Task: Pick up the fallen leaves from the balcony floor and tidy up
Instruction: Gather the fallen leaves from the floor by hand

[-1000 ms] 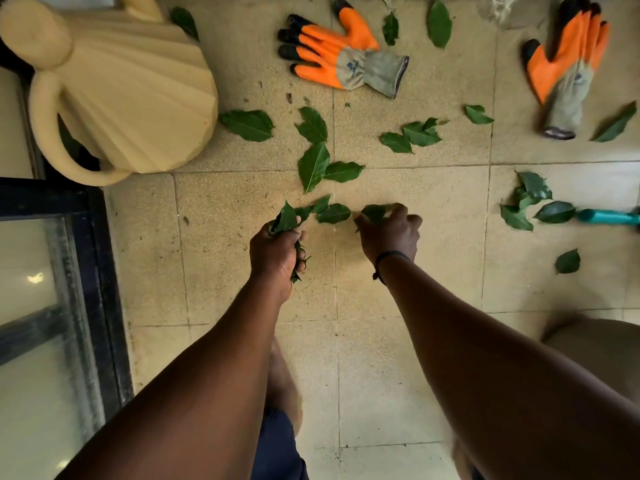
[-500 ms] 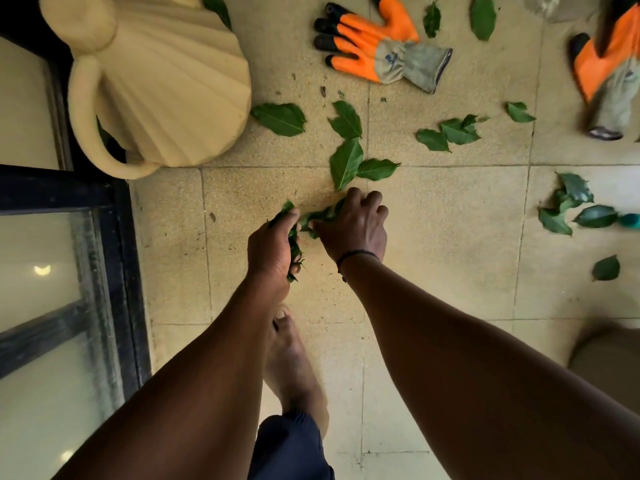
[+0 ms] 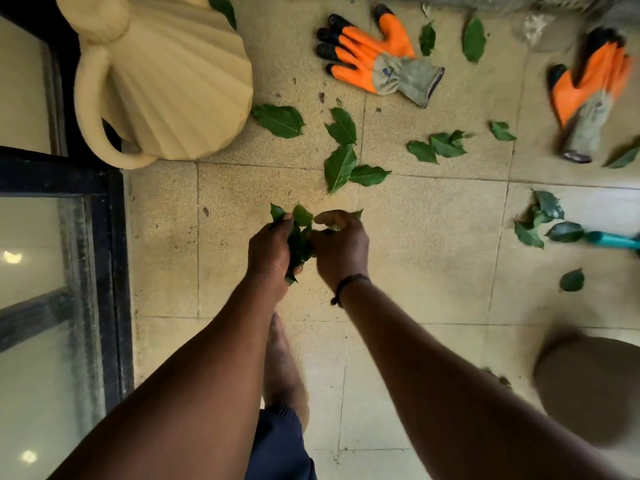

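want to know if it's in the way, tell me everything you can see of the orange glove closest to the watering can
The orange glove lies flat on the tiled floor, right of the cream watering can. Its palm and digits look rubber-coated orange with black tips; the knit cuff is grey with a dark edge and looks dirty. The digits point left, the cuff right. No hand touches it; a leaf lies just beyond it.

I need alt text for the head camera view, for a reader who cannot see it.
Seen from above, a person's left hand grips a bunch of green leaves while the right hand presses more into it. More loose leaves, two orange gloves and a cream watering can lie on the tiled floor.
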